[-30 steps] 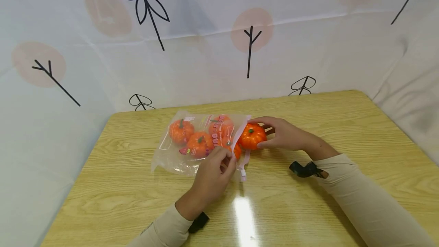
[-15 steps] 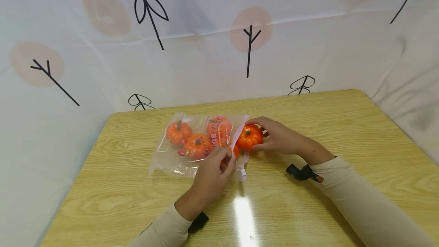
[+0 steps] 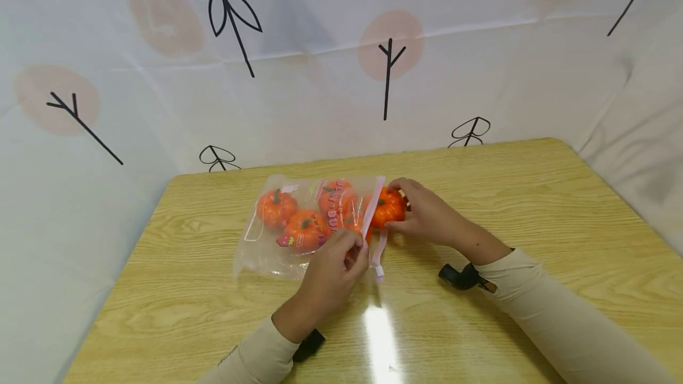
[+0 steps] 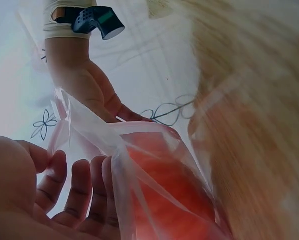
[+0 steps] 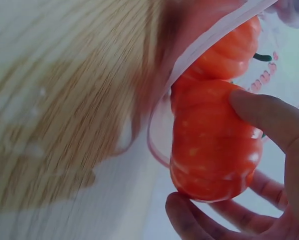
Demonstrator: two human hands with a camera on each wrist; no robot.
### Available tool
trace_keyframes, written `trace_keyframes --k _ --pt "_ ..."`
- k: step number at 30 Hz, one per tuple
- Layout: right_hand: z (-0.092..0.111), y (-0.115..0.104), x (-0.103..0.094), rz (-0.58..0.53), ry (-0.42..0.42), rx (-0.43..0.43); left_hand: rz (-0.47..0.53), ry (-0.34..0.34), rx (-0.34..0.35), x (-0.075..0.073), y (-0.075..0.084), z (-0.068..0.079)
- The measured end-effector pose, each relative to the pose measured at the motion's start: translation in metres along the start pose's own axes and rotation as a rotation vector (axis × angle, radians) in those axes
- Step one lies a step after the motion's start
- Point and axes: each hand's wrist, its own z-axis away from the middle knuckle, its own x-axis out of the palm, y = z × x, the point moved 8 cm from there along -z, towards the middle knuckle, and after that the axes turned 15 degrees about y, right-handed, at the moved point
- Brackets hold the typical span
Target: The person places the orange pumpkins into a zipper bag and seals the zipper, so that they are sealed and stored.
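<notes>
A clear zip bag (image 3: 261,261) with pink printing lies on the table, with several small orange toy pumpkins (image 3: 306,231) inside. Its pink-edged mouth faces right. My left hand (image 3: 332,271) pinches the near lip of the mouth between thumb and finger, as the left wrist view also shows on the bag's film (image 4: 92,125). At the mouth, my right hand (image 3: 433,218) grips another pumpkin (image 3: 391,208), thumb on one side and fingers on the other. The right wrist view shows this pumpkin (image 5: 214,145) partly past the bag's rim, right against one inside.
A white slider (image 3: 379,271) hangs at the near end of the bag's zip strip. The wooden table (image 3: 533,194) reaches back to a white patterned cloth (image 3: 320,105). Each wrist wears a black camera (image 3: 459,277).
My right hand has moved left with the pumpkin, which has gone further into the bag's mouth. The pumpkins inside have shifted slightly left. My left hand keeps its place on the lip.
</notes>
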Motion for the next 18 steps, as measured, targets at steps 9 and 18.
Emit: trace_keyframes --k 9,18 --pt "0.000 0.009 0.001 -0.159 0.020 0.149 -0.031 -0.026 0.009 0.003 0.000 0.001" --pt "0.000 0.008 0.008 -0.149 0.028 0.140 -0.003 -0.050 0.070 0.006 0.000 0.003"
